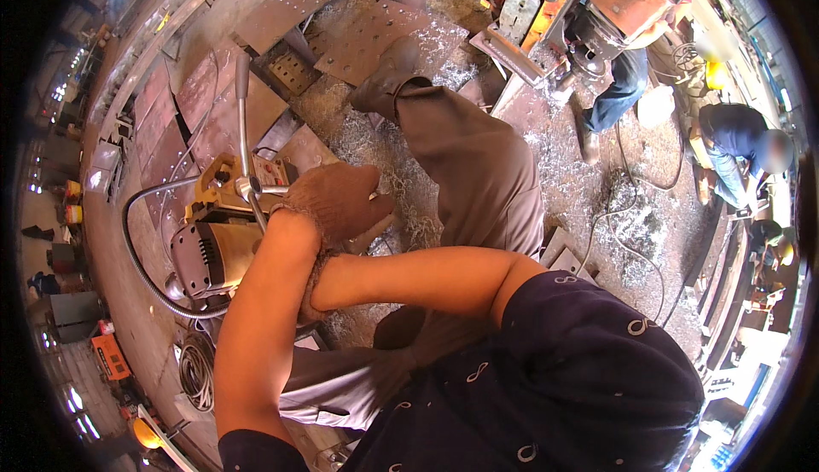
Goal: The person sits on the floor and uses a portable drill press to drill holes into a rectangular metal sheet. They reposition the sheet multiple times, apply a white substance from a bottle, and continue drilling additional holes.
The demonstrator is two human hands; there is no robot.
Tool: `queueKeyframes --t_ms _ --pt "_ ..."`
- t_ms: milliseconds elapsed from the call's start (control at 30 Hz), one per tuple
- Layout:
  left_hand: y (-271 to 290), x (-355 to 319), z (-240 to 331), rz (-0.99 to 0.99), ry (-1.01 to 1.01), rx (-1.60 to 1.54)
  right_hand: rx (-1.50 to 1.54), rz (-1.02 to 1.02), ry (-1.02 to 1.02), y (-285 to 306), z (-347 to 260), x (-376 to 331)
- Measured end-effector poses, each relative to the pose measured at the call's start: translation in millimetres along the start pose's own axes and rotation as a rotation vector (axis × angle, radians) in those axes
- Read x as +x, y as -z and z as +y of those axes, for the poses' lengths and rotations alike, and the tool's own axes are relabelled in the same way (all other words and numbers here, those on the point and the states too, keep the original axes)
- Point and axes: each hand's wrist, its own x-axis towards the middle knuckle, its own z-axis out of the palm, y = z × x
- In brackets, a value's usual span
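A yellow-and-black magnetic drill (217,250) stands at my left, with a spoked feed handle (244,118) on its side. My left hand (333,201), in a brown work glove, is closed around one spoke where it runs into the glove; the spoke's end is hidden. My right forearm crosses beneath the left one. Of my right hand (310,295) only the glove cuff shows beside the drill's body, and its fingers are hidden behind my left forearm. A grey flexible conduit (128,237) loops around the drill.
Drilled steel plates (375,41) lie ahead, with metal shavings (640,237) over the floor. An orange drill (627,3) stands at the upper right beside a person in jeans (621,88). Another person (735,144) crouches at right. Cables (610,214) trail there; a coiled hose (196,374) lies lower left.
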Motion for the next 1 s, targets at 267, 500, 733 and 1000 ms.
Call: queueKeyframes --t_ms 267,500,733,1000 --pt "1.5 -5.0 4.0 0.007 0.008 -0.053 0.016 -0.074 -0.021 2.9 -4.1 -3.2" --pt "-3.1 11.9 15.3 -0.005 -0.038 -0.085 0.236 0.043 -0.201 -30.3 5.9 35.3" --pt "-5.2 7.6 14.4 -0.040 0.015 -0.065 0.238 0.099 -0.073 -55.8 8.6 71.1" --pt "-11.9 9.9 11.3 -0.013 -0.034 -0.081 0.281 0.203 0.010 -54.8 7.9 65.9"
